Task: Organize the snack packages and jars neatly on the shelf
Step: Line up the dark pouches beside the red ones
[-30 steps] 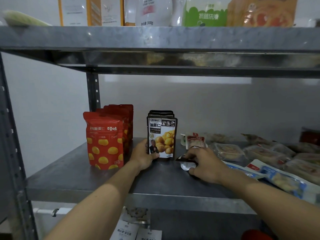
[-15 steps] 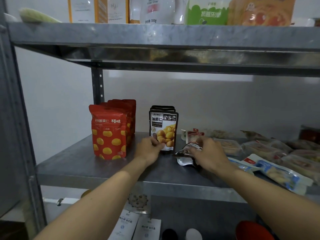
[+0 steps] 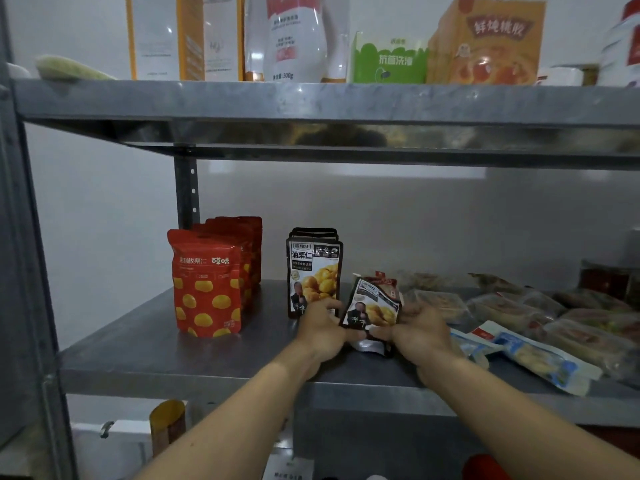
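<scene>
Head view: fingers of my left hand (image 3: 323, 329) and right hand (image 3: 420, 339) pinch a black foil chestnut pouch (image 3: 373, 306) upright. I judge it is meant to join the matching black pouches (image 3: 313, 268) standing just beyond my left fingers.

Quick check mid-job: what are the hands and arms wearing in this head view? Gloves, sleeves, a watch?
Nothing worn that shows. The left hand and right hand are bare, with no gloves and no rings that I can see. The left forearm and right forearm are bare down to the bottom edge of the frame: no sleeves, no watch or band at either wrist.
</scene>
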